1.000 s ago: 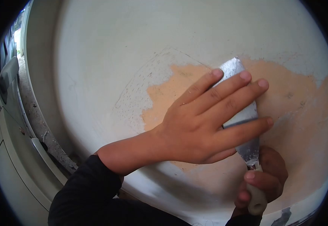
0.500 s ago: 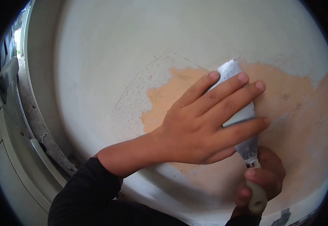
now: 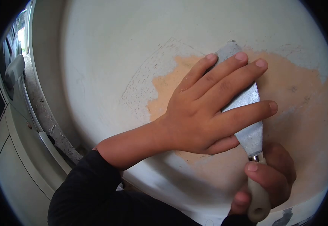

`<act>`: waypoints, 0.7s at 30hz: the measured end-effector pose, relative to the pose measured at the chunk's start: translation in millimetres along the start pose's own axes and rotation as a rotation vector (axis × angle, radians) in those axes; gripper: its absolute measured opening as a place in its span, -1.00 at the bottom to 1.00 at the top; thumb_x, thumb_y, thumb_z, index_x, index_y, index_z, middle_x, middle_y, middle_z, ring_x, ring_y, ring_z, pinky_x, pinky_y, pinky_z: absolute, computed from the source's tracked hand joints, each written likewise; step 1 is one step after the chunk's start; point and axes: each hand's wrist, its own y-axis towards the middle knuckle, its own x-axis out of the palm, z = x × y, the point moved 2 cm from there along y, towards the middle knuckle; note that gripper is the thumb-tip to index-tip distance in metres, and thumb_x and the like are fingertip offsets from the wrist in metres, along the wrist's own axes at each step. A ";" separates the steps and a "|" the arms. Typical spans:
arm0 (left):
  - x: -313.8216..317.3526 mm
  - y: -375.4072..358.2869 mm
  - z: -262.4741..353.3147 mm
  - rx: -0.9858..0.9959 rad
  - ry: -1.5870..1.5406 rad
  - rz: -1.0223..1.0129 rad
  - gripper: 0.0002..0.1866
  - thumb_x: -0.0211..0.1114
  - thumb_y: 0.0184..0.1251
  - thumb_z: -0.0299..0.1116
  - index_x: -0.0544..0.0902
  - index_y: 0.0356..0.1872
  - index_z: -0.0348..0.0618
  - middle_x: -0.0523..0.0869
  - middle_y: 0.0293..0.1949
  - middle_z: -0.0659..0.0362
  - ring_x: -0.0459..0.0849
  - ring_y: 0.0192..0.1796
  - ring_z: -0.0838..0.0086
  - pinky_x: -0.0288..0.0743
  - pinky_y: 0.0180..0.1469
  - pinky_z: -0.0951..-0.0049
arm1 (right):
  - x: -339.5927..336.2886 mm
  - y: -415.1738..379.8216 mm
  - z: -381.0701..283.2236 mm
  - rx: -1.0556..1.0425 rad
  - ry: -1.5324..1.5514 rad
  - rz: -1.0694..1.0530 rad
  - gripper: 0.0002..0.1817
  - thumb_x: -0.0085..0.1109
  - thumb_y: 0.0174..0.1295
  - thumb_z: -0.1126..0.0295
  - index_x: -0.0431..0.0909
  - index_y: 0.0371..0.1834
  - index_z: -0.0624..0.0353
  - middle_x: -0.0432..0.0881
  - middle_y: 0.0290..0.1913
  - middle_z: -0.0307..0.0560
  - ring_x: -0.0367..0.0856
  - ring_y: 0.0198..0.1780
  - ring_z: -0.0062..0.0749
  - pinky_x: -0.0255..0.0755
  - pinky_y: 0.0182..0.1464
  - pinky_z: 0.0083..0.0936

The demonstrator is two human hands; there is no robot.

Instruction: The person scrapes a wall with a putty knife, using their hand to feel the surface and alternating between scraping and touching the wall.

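A putty knife [image 3: 248,135] with a wide metal blade and a pale handle lies at a slant against a curved, light-coloured panel [image 3: 107,49]. Wrapped round its handle is my right hand [image 3: 279,175], low on the right. Across the blade my left hand [image 3: 205,101] lies flat with its fingers spread, covering much of the metal. The blade's upper end shows past my fingertips. Around and under the knife spreads a ragged peach-coloured filler patch [image 3: 284,83]. Scratch marks [image 3: 141,75] edge the patch on its upper left.
At the far left stands a pale vehicle door [image 3: 24,162] with a side mirror [image 3: 15,69]. A narrow strip of ground [image 3: 39,101] shows between it and the panel. A dark scuffed spot [image 3: 283,217] marks the panel's lower right edge.
Both hands and the putty knife sit slightly higher in view, and the camera view has shifted a little. My left hand stays spread on the blade; my right still grips the handle.
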 end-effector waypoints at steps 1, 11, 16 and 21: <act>-3.4 1.0 0.9 -0.011 -0.035 -0.029 -0.57 0.10 0.36 0.00 0.74 0.16 0.30 0.61 0.44 0.01 0.60 0.44 0.12 0.23 0.53 0.01 | 9.1 -1.0 -2.2 -0.037 -0.058 0.128 -0.70 0.10 0.37 0.12 0.50 -0.06 0.11 0.53 -0.20 0.13 0.55 -0.19 -0.10 0.52 -0.15 -0.26; -9.6 2.2 -3.3 -0.047 -0.070 0.024 -0.66 0.12 0.33 -0.06 0.79 -0.02 0.27 0.68 0.36 0.06 0.66 0.38 0.17 0.34 0.44 0.04 | 19.4 -1.2 9.7 -0.079 0.185 0.146 -0.68 0.07 0.46 0.07 0.53 -0.13 0.13 0.49 -0.36 0.04 0.50 -0.41 -0.14 0.47 -0.35 -0.26; -8.2 0.6 -2.8 0.053 -0.080 -0.047 -0.68 0.20 0.37 0.00 0.82 -0.04 0.28 0.72 0.31 0.02 0.67 0.37 0.12 0.32 0.46 0.06 | 23.0 -14.4 15.3 -0.216 0.161 0.162 -0.67 0.06 0.47 0.06 0.54 -0.12 0.12 0.44 -0.40 -0.04 0.48 -0.42 -0.18 0.44 -0.37 -0.27; -10.9 0.1 -0.8 0.075 -0.151 -0.107 -0.77 0.35 0.38 -0.08 0.85 -0.05 0.25 0.77 0.25 -0.02 0.71 0.32 0.06 0.31 0.48 0.11 | 26.3 -15.8 5.7 -0.142 0.095 0.208 -0.66 0.08 0.48 0.04 0.54 -0.10 0.11 0.35 -0.45 -0.14 0.40 -0.48 -0.23 0.38 -0.45 -0.29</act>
